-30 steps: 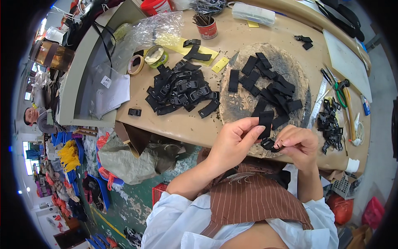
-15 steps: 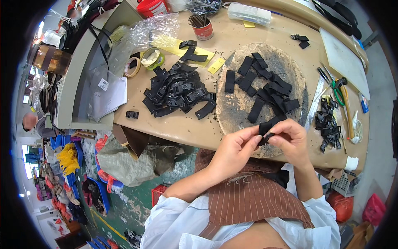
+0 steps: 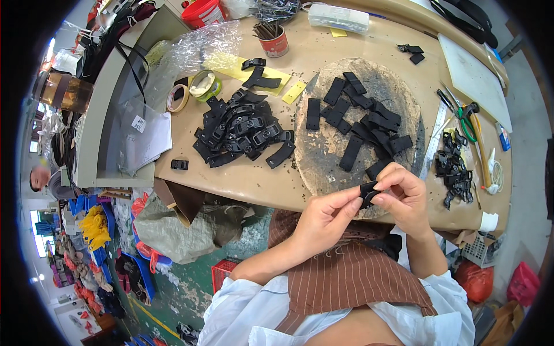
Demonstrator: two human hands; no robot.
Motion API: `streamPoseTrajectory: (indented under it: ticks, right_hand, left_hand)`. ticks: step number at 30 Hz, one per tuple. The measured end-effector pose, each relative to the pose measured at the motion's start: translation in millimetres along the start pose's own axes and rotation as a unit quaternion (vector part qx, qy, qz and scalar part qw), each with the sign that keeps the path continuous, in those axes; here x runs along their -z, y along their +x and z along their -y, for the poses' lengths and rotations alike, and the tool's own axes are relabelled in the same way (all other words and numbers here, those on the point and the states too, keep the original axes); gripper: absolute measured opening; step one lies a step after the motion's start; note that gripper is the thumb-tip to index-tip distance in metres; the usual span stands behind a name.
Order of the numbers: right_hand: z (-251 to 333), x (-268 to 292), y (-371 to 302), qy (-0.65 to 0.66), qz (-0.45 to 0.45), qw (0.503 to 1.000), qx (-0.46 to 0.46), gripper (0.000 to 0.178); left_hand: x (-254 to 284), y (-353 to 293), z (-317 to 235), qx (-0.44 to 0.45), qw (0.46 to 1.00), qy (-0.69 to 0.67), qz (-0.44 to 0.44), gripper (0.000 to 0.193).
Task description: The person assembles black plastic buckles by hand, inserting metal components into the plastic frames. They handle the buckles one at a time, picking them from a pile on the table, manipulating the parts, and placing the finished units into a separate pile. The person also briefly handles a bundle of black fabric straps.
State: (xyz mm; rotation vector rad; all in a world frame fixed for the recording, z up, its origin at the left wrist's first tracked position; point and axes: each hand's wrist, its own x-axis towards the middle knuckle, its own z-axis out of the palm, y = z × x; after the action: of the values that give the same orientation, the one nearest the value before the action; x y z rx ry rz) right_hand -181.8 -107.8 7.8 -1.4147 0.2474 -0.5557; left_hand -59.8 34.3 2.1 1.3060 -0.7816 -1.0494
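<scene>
Between the fingertips of both hands I hold a small black strap piece, over the near edge of a round, worn wooden block. My left hand pinches its left side with thumb and forefinger. At the other side, my right hand grips it, also with thumb and fingertips. The fingers hide much of the piece. Just beyond, flat black strap pieces lie loosely heaped on the block, some with small holes near their ends. To the left is a pile of black straps with buckles.
Small black hardware, a hammer and a steel ruler lie on the right. A red can of rods, tape roll and green tin stand farther back. A lone buckle sits near the left edge.
The strap piece between my hands has turned, showing more of its flat side. My fingers have shifted slightly on it. The whole view has moved a little.
</scene>
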Motion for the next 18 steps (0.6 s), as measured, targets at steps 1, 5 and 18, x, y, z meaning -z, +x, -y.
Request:
streamPoseTrajectory:
  ticks: [1, 5, 18]
  right_hand:
    - [0.4, -1.3, -0.1, 0.009, -0.011, 1.0, -0.012, 0.023]
    - [9.9, -7.6, 0.7, 0.017, -0.023, 0.998, -0.054, 0.034]
    - [17.5, -6.6, 3.7, -0.124, 0.037, 0.991, -0.03, 0.028]
  left_hand:
    - [0.1, -0.1, -4.2, -0.02, 1.0, -0.006, 0.007, 0.029]
    - [-0.7, 0.4, -3.3, -0.074, 0.997, 0.008, -0.001, 0.034]
    - [-1.9, 0.0, 1.9, -0.092, 0.983, 0.151, -0.053, 0.028]
